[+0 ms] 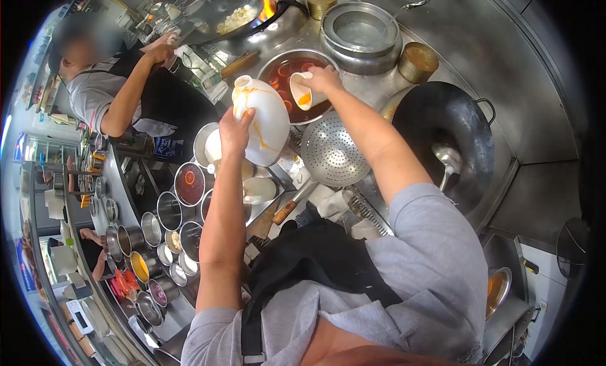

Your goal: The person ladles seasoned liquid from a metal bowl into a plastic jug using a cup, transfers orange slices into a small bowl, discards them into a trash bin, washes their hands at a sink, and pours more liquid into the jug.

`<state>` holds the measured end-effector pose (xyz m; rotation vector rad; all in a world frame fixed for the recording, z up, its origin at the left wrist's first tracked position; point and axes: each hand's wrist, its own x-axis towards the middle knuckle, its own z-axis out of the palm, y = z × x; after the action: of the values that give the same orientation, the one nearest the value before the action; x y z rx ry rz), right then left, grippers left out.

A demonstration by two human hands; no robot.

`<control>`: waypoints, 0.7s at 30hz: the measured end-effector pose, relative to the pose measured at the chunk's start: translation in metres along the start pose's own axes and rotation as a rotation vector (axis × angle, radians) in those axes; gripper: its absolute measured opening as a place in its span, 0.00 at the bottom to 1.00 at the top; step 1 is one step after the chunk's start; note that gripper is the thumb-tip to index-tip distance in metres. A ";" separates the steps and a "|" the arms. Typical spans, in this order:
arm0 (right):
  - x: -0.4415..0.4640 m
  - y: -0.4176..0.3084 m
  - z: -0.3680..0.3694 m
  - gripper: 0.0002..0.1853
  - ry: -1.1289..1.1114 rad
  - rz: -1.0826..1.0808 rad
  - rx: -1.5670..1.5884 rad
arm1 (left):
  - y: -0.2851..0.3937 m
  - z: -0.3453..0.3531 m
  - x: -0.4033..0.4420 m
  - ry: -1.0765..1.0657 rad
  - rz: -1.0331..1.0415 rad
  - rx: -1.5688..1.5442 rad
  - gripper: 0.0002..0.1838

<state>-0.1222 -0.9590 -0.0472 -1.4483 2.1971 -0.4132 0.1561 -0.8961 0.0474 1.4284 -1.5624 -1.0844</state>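
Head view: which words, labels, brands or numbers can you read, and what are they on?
None readable.
Blue patch by the co-worker: pale lettering, too blurred to read.
White device at lower left: any markings too small to read.
White jug and white cup: no lettering visible.

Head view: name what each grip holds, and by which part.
The left grip holds the white jug by its side, below the neck. The right grip holds the white cup by its upper right side as pictured; exact finger placement is unclear.
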 end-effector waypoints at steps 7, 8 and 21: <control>-0.010 -0.012 0.011 0.40 0.057 -0.013 -0.103 | 0.006 -0.008 -0.002 0.025 -0.027 0.068 0.18; -0.009 -0.011 0.012 0.40 0.072 -0.021 -0.123 | 0.006 -0.009 -0.002 0.030 -0.031 0.068 0.18; 0.003 -0.005 0.023 0.35 0.009 0.028 -0.126 | 0.013 -0.008 -0.009 0.037 -0.063 0.092 0.18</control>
<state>-0.1070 -0.9631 -0.0646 -1.4811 2.2836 -0.2763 0.1597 -0.8881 0.0626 1.5598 -1.5682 -1.0279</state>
